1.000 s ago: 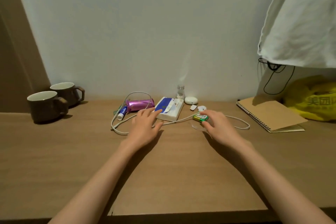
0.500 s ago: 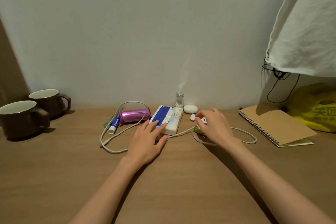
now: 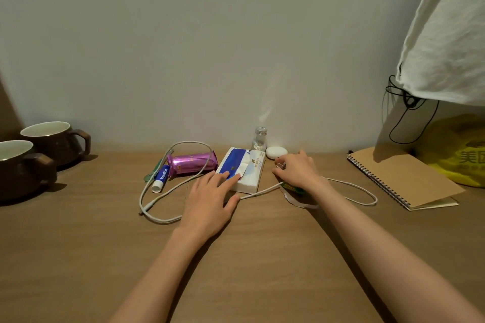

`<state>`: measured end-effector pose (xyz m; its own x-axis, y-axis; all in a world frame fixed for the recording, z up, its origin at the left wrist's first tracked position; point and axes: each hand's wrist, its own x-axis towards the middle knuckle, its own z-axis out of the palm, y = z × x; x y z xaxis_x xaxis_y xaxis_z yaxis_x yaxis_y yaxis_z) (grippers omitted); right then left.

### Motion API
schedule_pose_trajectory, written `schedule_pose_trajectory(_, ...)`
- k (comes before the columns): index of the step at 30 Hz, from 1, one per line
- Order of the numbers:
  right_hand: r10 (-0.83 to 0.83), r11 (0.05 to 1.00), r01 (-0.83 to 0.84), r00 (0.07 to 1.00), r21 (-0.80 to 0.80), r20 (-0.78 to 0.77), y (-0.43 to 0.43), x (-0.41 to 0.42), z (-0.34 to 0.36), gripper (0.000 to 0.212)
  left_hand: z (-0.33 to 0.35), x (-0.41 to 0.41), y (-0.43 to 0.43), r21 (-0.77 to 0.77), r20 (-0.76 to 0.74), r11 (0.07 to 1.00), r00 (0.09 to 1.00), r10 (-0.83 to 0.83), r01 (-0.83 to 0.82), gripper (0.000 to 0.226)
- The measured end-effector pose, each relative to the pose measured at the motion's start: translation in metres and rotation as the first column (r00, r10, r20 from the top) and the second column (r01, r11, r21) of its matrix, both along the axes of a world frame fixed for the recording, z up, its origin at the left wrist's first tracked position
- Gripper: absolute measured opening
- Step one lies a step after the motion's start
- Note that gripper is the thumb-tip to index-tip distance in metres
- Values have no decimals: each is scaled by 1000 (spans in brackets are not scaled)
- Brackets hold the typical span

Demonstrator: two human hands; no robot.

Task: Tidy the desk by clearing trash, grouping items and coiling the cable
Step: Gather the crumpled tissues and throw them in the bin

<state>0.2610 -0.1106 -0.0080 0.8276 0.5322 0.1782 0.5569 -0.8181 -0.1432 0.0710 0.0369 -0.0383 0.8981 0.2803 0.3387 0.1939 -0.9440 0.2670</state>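
A long white cable [image 3: 168, 190] loops across the wooden desk [image 3: 78, 244], over a pink wrapped pack [image 3: 193, 164] and past a blue-and-white tissue pack [image 3: 242, 170]. My left hand [image 3: 210, 202] lies flat, fingers spread, with its fingertips on the tissue pack's near corner. My right hand [image 3: 296, 170] reaches just right of the pack, its fingertips pinching a small white plug-like piece [image 3: 281, 164]. A green wrapper [image 3: 292, 188] and a white paper strip [image 3: 296, 200] lie under my right wrist. A Vaseline lip balm [image 3: 160, 178] lies left of the pink pack.
Two brown mugs [image 3: 39, 149] stand at the far left. A small glass bottle [image 3: 259, 138] and a white oval case [image 3: 276, 152] sit by the wall. A spiral notebook [image 3: 401, 178], a yellow bag [image 3: 462, 149] and a hanging white cloth [image 3: 446, 34] fill the right.
My right hand left the green wrapper and moved back toward the small white piece near the oval case. My left hand slid forward onto the tissue pack. The view shifted right and closer.
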Motion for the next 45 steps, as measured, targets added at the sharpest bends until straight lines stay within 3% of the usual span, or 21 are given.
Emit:
schedule_pose_trajectory(10,93,992,-106,982,73,163,-2,-5,4,19,2,-1,1,-7,-18,1000,1000,7,-7,55)
schedule_pose_trajectory(12,85,966,-116,987,232,139,-6,-8,5,19,4,-2,0,-37,8,999,1000,10,-10,52)
schedule_pose_trajectory(15,127,809,-99,992,580,-9,-11,-25,18,17,9,-3,-4,-108,96,994,995,9,1,48)
schedule_pose_trajectory(18,286,685,-56,938,727,-197,-17,-52,34,16,21,-4,-14,-309,233,949,972,7,67,46)
schedule_pose_trajectory(20,390,670,-74,882,739,-265,-22,-70,38,15,29,-6,-22,-460,293,880,956,21,122,47)
schedule_pose_trajectory(23,476,618,-74,827,783,-298,-28,-94,36,8,36,-11,-27,-564,354,800,935,8,207,39)
schedule_pose_trajectory(28,443,603,-42,848,796,-291,-30,-116,28,12,41,-18,-26,-576,323,787,946,-32,224,16)
schedule_pose_trajectory(36,416,550,-24,875,835,-249,-38,-119,21,11,41,-22,-22,-579,239,785,966,-94,220,19)
schedule_pose_trajectory(38,366,612,-66,907,788,-208,-50,-111,24,10,41,-23,-22,-594,256,777,965,-64,209,18)
schedule_pose_trajectory(40,274,752,-81,941,654,-198,-67,-98,27,9,41,-24,-20,-606,277,769,960,-37,204,15)
schedule_pose_trajectory(45,118,946,-29,958,322,-260,-95,-80,26,33,38,-22,-15,-607,300,773,954,10,183,9)
